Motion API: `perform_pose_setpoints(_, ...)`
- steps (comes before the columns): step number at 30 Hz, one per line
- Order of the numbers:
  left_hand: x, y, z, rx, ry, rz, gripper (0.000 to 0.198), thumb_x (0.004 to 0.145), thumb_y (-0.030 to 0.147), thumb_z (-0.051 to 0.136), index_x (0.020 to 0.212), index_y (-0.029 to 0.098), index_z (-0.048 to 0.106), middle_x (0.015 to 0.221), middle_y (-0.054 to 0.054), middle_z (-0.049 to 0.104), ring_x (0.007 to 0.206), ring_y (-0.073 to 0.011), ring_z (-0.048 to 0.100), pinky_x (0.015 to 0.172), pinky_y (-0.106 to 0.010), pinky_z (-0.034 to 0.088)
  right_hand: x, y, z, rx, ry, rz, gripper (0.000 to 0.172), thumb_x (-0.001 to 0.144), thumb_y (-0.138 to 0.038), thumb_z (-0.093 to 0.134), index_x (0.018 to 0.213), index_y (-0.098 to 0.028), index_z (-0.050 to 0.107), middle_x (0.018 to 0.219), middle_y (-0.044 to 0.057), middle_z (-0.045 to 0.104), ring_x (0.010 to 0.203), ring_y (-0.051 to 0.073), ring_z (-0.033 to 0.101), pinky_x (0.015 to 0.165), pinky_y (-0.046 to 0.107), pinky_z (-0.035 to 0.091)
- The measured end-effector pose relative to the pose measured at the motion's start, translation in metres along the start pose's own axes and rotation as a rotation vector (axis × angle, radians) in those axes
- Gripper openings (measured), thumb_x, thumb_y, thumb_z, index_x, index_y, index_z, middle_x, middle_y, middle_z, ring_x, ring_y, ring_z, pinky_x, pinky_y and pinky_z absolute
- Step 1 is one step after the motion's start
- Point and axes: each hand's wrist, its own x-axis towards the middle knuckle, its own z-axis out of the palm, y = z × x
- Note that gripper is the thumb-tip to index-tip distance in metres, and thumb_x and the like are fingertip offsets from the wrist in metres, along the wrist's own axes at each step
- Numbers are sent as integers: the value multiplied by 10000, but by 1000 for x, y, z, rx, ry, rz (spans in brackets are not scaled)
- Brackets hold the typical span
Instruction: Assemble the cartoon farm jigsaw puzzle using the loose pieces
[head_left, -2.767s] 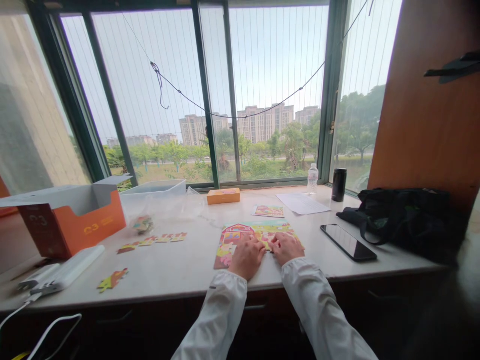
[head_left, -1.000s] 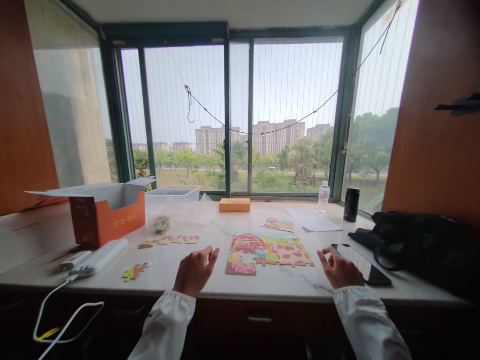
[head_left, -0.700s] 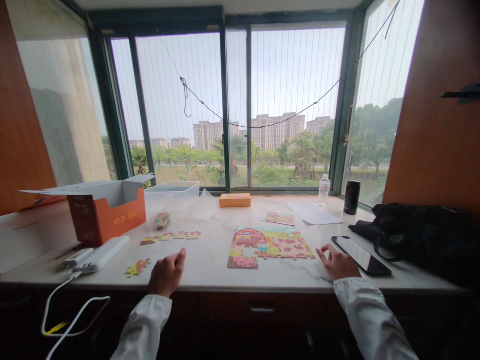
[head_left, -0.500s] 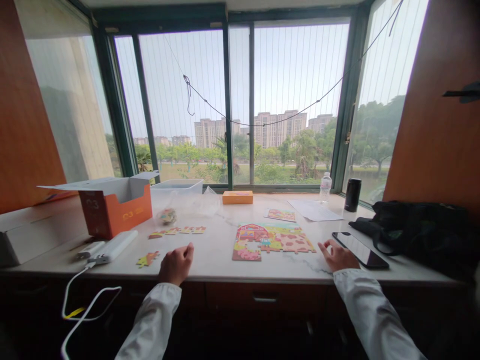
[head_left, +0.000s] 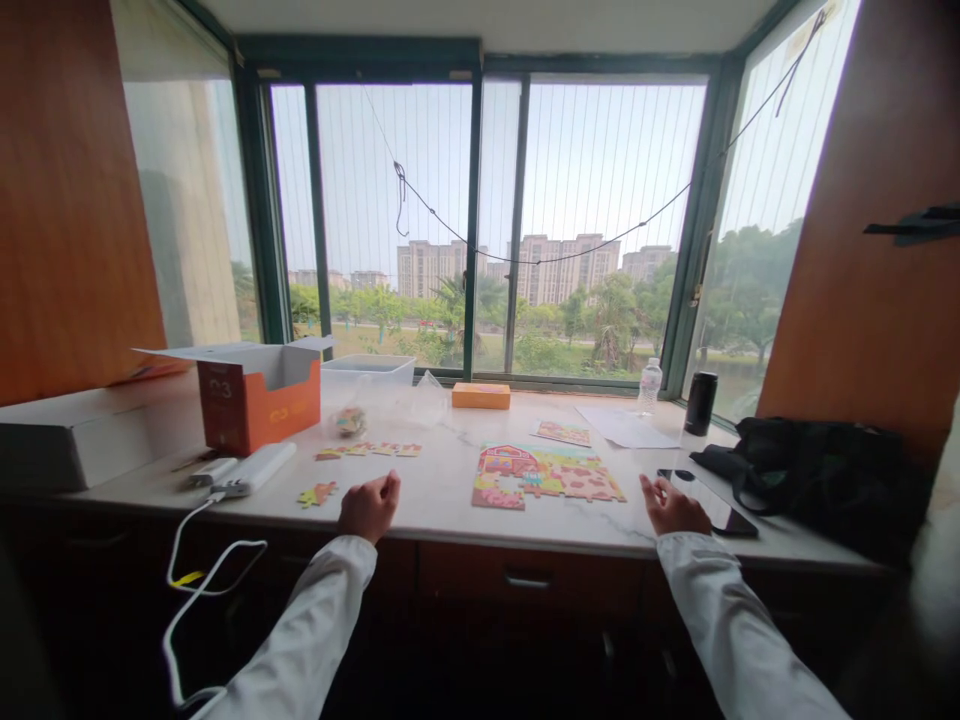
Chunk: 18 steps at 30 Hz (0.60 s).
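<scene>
My left hand (head_left: 369,506) rests closed at the table's front edge, thumb side up, with nothing showing in it. Left of it lies a small joined pair of puzzle pieces (head_left: 318,494), and beyond is a row of loose puzzle pieces (head_left: 375,452). My right hand (head_left: 673,506) lies at the front edge beside the phone (head_left: 720,510), fingers loosely curled and somewhat apart, holding nothing that I can see. Between the hands is a partly assembled farm jigsaw puzzle (head_left: 577,474) with a red barn and a notched lower edge. A small picture card (head_left: 562,433) lies behind it.
At the left stand an orange box (head_left: 262,410), a white carton (head_left: 82,440) and a white power strip (head_left: 259,468) with a hanging cable. Behind are a plastic bag (head_left: 350,420), clear tub (head_left: 367,370), orange packet (head_left: 481,396), paper (head_left: 626,427), bottle (head_left: 650,385), black can (head_left: 701,403) and black bag (head_left: 817,470).
The camera view has shifted, so the scene sits a little differently in the picture. Both hands stay at the table edge, and the puzzle pieces lie as before.
</scene>
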Motion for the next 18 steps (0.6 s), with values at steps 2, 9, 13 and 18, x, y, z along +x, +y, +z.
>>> perform_pose_setpoints(2, -2, -1, 1, 1, 21, 6, 506, 932, 417, 328, 593, 182, 621, 666, -93, 681, 644, -173, 569, 621, -279, 266, -2, 0, -2, 4, 20, -5, 466, 906, -595, 363, 755, -241, 624, 737, 61, 675, 744, 219, 608, 607, 283, 337)
perform_pose_setpoints(9, -7, -4, 6, 29, 51, 35, 499, 923, 427, 334, 613, 185, 642, 617, -80, 652, 613, -165, 550, 609, -269, 267, -6, 0, -6, 71, 59, 1, 470, 912, -561, 348, 783, -220, 644, 791, 82, 690, 704, 213, 573, 639, 319, 330)
perform_pose_setpoints(13, -7, 0, 2, 41, 32, 40, 497, 924, 420, 330, 636, 184, 659, 621, -78, 650, 619, -165, 550, 608, -268, 271, -6, -1, -5, 98, 67, -2, 466, 915, -545, 362, 783, -196, 641, 795, 114, 682, 695, 211, 547, 631, 333, 306)
perform_pose_setpoints(18, -8, 7, -7, 47, -25, 55, 506, 939, 415, 323, 666, 166, 669, 640, -65, 645, 645, -165, 548, 617, -270, 269, -4, -1, -4, 90, 52, 7, 505, 898, -583, 376, 730, -186, 638, 740, 155, 645, 698, 231, 538, 617, 343, 294)
